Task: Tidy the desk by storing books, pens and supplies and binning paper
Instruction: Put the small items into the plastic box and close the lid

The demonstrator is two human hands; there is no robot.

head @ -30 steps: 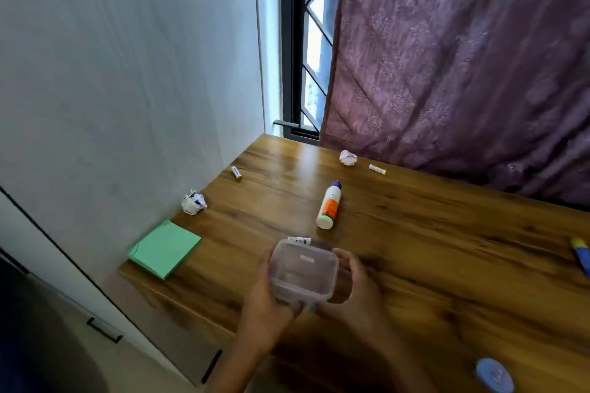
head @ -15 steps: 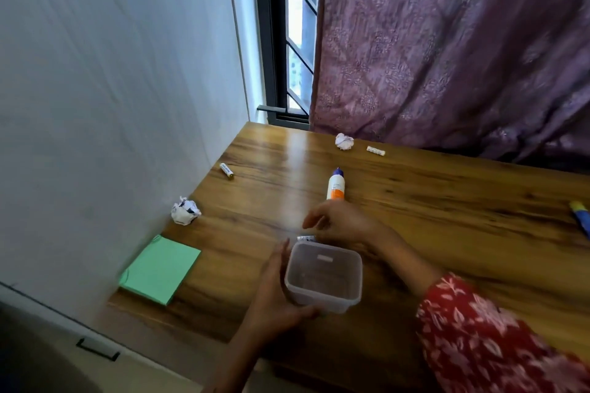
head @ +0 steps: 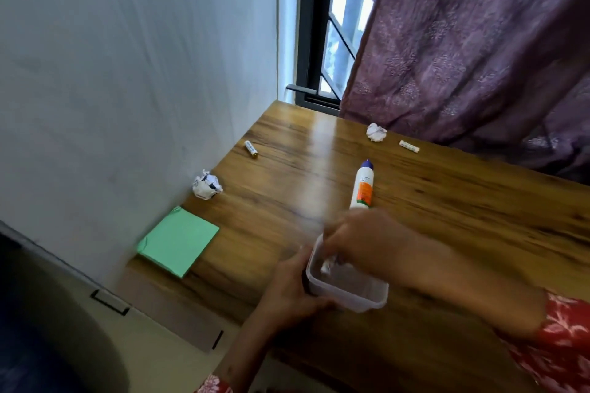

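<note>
- Sticky-note pad (head: 178,241), green: one. Flat at the desk's near-left corner, its left edge against the wall (head: 127,73).
- Crumpled paper: two. One ball (head: 207,185) at the wall edge, just beyond the pad; the other (head: 376,132) at the far edge, touching the foot of the curtain (head: 479,41).
- Small white cylinders, apparently batteries: two loose. One (head: 251,149) near the wall, far left; one (head: 409,146) just right of the far paper ball.
- Left hand (head: 293,290): one. Fingers wrapped on the left wall of the container, steadying it.
- Clear plastic container (head: 348,289), lidless: one. Stands near the desk's front edge, between the two hands.
- Right hand (head: 367,236): one, blurred. Fingertips reach into the container's far-left corner, pinched on a small white item (head: 326,266) of uncertain kind; how firm the pinch is cannot be told.
- Glue bottle (head: 363,187), white with orange label and blue cap: one. Lies on its side, cap toward the window, base just beyond the right hand.
- Desk (head: 479,233), wood: one. Bare surface across the middle left and the whole right half.
</note>
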